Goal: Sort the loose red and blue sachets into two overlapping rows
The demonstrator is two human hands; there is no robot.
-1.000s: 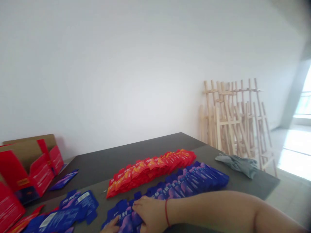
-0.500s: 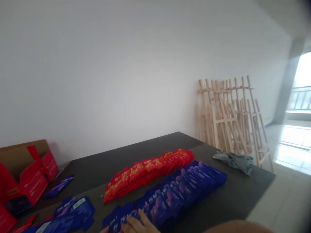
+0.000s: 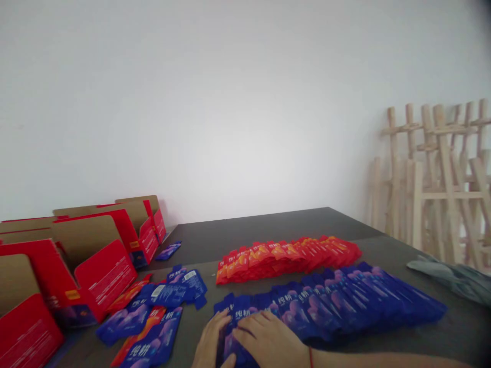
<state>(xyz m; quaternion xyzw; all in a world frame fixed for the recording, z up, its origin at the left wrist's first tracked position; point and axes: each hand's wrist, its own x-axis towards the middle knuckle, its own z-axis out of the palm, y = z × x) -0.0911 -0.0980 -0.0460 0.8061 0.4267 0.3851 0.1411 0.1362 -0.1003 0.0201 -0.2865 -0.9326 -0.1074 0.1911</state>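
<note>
From where I stand, both hands are down at the near edge of the dark table (image 3: 261, 228), over the left end of a long, overlapping row of blue packets (image 3: 326, 306). The left hand (image 3: 210, 341) lies against that end, its fingers running along the outer side of the packets. The right hand (image 3: 273, 340), a red cord (image 3: 310, 357) round its wrist, rests just beside it on top of the packets, fingers stretched out toward the left one. I can't tell whether either has closed on a packet or only presses there. The rest of the blue row fans away to the right, beyond the right hand. Behind it runs a similar row of red packets (image 3: 284, 258), well clear of both hands. Off to the left of the left hand is a loose heap of blue and red packets (image 3: 164, 295), beside open red boxes (image 3: 103, 278). A crumpled grey cloth (image 3: 452, 277) sits at the table's right, with wooden easels (image 3: 439, 196) past it.
</note>
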